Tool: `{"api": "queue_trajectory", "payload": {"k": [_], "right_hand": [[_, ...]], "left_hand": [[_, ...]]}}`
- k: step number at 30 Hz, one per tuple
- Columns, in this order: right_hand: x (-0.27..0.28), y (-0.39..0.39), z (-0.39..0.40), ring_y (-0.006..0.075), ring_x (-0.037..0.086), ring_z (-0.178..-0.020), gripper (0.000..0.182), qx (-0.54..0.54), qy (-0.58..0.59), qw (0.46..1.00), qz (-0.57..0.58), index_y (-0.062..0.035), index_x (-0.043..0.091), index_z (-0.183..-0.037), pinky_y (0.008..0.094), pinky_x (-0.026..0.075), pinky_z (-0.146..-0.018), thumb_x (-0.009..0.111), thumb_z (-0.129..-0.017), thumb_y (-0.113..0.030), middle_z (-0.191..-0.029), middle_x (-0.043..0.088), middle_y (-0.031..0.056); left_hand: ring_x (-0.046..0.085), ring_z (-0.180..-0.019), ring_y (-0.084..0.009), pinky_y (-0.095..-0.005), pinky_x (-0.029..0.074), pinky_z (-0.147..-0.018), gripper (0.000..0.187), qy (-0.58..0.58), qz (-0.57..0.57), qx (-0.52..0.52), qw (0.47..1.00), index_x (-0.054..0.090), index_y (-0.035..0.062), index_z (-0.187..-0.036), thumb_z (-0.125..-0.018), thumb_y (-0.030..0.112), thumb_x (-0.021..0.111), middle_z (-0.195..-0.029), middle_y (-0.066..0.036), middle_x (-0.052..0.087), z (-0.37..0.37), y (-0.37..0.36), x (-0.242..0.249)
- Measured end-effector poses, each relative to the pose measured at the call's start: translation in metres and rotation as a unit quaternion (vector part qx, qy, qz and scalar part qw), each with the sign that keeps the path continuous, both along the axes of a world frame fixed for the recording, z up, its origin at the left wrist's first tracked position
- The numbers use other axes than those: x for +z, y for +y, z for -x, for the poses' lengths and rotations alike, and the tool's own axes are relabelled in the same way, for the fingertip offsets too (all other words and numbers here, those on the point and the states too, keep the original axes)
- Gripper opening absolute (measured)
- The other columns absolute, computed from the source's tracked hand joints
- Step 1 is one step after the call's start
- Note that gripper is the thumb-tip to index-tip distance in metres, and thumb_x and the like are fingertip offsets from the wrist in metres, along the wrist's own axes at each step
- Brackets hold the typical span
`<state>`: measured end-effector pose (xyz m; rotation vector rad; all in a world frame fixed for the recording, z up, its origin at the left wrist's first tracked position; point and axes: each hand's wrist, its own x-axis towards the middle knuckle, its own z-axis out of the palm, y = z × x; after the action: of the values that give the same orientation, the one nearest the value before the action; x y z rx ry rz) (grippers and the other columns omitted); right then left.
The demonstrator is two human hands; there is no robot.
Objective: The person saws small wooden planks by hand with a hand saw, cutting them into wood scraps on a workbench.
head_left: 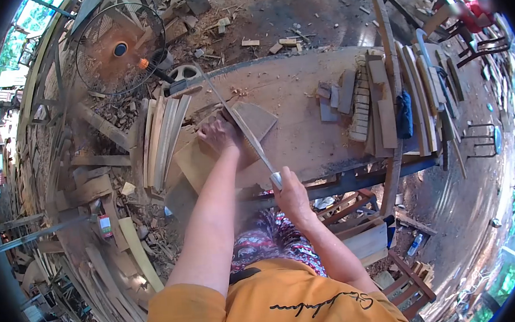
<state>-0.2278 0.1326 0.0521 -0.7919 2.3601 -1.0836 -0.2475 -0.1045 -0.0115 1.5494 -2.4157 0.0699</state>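
A long, narrow handsaw (242,124) slants across a flat wooden board (256,117) on the workbench (301,97). Its handle is in my right hand (293,197), fingers wrapped round it, near the bench's front edge. My left hand (219,135) presses down on the board just left of the blade, its fingers bent and partly spread. Beneath that hand, another flat wooden piece (194,166) sticks out toward the front left. What lies directly under my left palm is hidden.
Wood strips (162,141) lean at the bench's left end, near a round fan (120,49). Small blocks (346,90), longer planks (385,108) and a blue cloth (404,114) lie to the right. Scraps litter the ground. A red chair (476,16) stands at the far right.
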Motion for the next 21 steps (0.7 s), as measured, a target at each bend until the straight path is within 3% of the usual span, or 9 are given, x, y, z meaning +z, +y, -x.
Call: {"api": "queue_trajectory", "payload": {"k": [3, 6, 8, 9, 12, 13, 15, 20, 21], "right_hand": [[-0.003, 0.001, 0.001, 0.0501, 0.057, -0.086, 0.026, -0.001, 0.009, 1.000, 0.007, -0.0015, 0.045, -0.102, 0.0547, 0.046, -0.071, 0.062, -0.091, -0.017, -0.091, 0.058, 0.0265], [-0.003, 0.000, 0.001, 0.0501, 0.057, -0.087, 0.025, -0.010, 0.020, 1.000, 0.017, -0.0025, 0.045, -0.100, 0.0547, 0.046, -0.072, 0.063, -0.090, -0.018, -0.090, 0.059, 0.0272], [-0.007, 0.001, 0.001, 0.0487, 0.060, -0.087, 0.038, 0.021, 0.015, 1.000, -0.017, -0.0030, 0.043, -0.115, 0.0554, 0.049, -0.071, 0.065, -0.085, -0.011, -0.094, 0.059, 0.0271], [-0.007, 0.000, -0.003, 0.0487, 0.060, -0.087, 0.038, 0.031, 0.012, 0.999, -0.022, -0.0030, 0.043, -0.115, 0.0554, 0.049, -0.071, 0.065, -0.085, -0.011, -0.094, 0.059, 0.0271], [-0.004, 0.004, 0.001, 0.0499, 0.060, -0.085, 0.036, 0.024, 0.039, 0.999, -0.023, -0.0021, 0.044, -0.116, 0.0561, 0.050, -0.071, 0.063, -0.088, -0.015, -0.093, 0.059, 0.0284], [-0.007, 0.003, 0.001, 0.0502, 0.060, -0.084, 0.034, 0.018, 0.051, 0.999, -0.010, -0.0017, 0.044, -0.114, 0.0563, 0.050, -0.070, 0.062, -0.090, -0.018, -0.092, 0.059, 0.0288], [-0.007, 0.000, 0.001, 0.0509, 0.060, -0.082, 0.030, 0.012, 0.060, 0.998, 0.009, -0.0011, 0.045, -0.110, 0.0564, 0.049, -0.069, 0.058, -0.093, -0.023, -0.088, 0.060, 0.0290], [-0.008, 0.003, -0.001, 0.0507, 0.058, -0.082, 0.027, 0.021, 0.059, 0.998, 0.012, -0.0024, 0.045, -0.104, 0.0556, 0.048, -0.070, 0.061, -0.091, -0.019, -0.086, 0.060, 0.0288], [-0.005, 0.000, -0.001, 0.0510, 0.057, -0.083, 0.025, 0.006, 0.053, 0.999, 0.009, -0.0030, 0.045, -0.099, 0.0555, 0.046, -0.070, 0.063, -0.090, -0.017, -0.086, 0.060, 0.0285]], "left_hand": [[0.058, -0.104, -0.0297, -0.0464, 0.032, -0.098, 0.044, 0.004, -0.003, -0.013, 1.000, 0.071, 0.0144, -0.098, -0.100, 0.037, 0.034, -0.103, -0.009, 0.069, -0.005, -0.002, -0.014], [0.058, -0.108, -0.0312, -0.0472, 0.031, -0.101, 0.046, -0.021, -0.022, -0.001, 1.000, 0.070, 0.0140, -0.103, -0.100, 0.038, 0.031, -0.106, -0.010, 0.068, 0.003, 0.002, 0.005], [0.059, -0.108, -0.0315, -0.0471, 0.032, -0.101, 0.046, -0.049, -0.047, -0.012, 0.998, 0.068, 0.0132, -0.108, -0.100, 0.037, 0.029, -0.110, -0.011, 0.068, -0.003, 0.004, 0.010], [0.057, -0.110, -0.0300, -0.0472, 0.031, -0.103, 0.044, -0.080, -0.114, -0.002, 0.990, 0.067, 0.0123, -0.112, -0.099, 0.034, 0.030, -0.114, -0.012, 0.067, -0.002, 0.000, 0.015], [0.055, -0.115, -0.0275, -0.0456, 0.029, -0.105, 0.045, -0.062, -0.145, -0.033, 0.987, 0.068, 0.0118, -0.112, -0.098, 0.034, 0.032, -0.116, -0.012, 0.067, -0.006, 0.007, 0.028], [0.053, -0.117, -0.0259, -0.0433, 0.029, -0.104, 0.044, -0.055, -0.105, -0.020, 0.993, 0.069, 0.0125, -0.110, -0.097, 0.033, 0.033, -0.115, -0.010, 0.068, -0.004, 0.009, 0.024], [0.053, -0.117, -0.0253, -0.0414, 0.030, -0.103, 0.042, -0.070, -0.153, 0.001, 0.986, 0.069, 0.0132, -0.111, -0.097, 0.032, 0.034, -0.115, -0.007, 0.068, 0.000, 0.008, 0.039], [0.054, -0.117, -0.0242, -0.0412, 0.035, -0.099, 0.043, -0.094, -0.151, -0.033, 0.984, 0.068, 0.0137, -0.114, -0.099, 0.033, 0.033, -0.117, -0.009, 0.067, -0.011, 0.007, 0.016], [0.055, -0.108, -0.0263, -0.0437, 0.033, -0.099, 0.037, -0.043, -0.086, -0.013, 0.995, 0.069, 0.0136, -0.101, -0.096, 0.030, 0.037, -0.106, -0.009, 0.068, -0.010, 0.006, -0.004]]}}
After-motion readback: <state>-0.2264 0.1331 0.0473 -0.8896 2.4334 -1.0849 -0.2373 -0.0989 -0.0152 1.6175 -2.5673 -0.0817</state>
